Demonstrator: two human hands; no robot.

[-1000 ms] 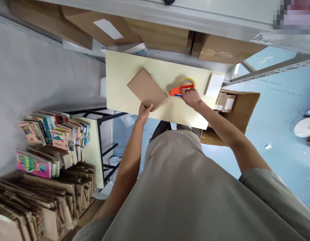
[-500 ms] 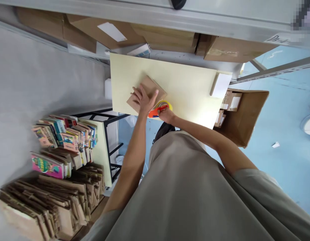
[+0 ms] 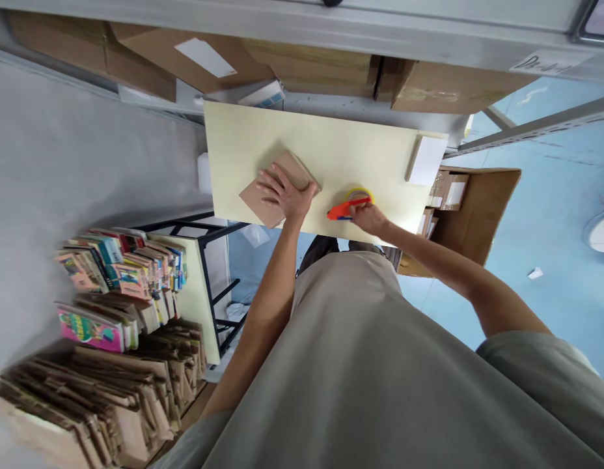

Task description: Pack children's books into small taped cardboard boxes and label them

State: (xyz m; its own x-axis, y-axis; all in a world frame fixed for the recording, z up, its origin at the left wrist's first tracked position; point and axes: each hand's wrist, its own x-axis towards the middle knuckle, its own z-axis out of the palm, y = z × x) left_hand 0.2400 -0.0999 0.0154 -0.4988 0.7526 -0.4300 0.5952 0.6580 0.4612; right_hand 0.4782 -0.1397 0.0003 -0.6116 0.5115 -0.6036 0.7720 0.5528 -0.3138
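A flat brown cardboard package (image 3: 293, 170) lies at a slant on the pale yellow tabletop (image 3: 331, 140). Across it rests my left hand (image 3: 287, 197), fingers spread over the top and thumb by the right edge. To the right, my right hand (image 3: 368, 217) is closed around a red tape dispenser (image 3: 340, 210) with a yellow-rimmed tape roll (image 3: 355, 193). The dispenser is apart from the package, near the table's front edge. Whether a strip of tape runs between them I cannot tell.
A white box (image 3: 427, 161) sits at the table's right end. Beyond it stands an open carton (image 3: 470, 221) with smaller boxes. Shelved cartons (image 3: 312, 68) line the back. Books (image 3: 136, 260) and folded cardboard packages (image 3: 97, 397) are stacked at left.
My right hand has moved right with the tape dispenser, away from the package. My left hand has shifted toward the package's right edge, thumb now lower against it.
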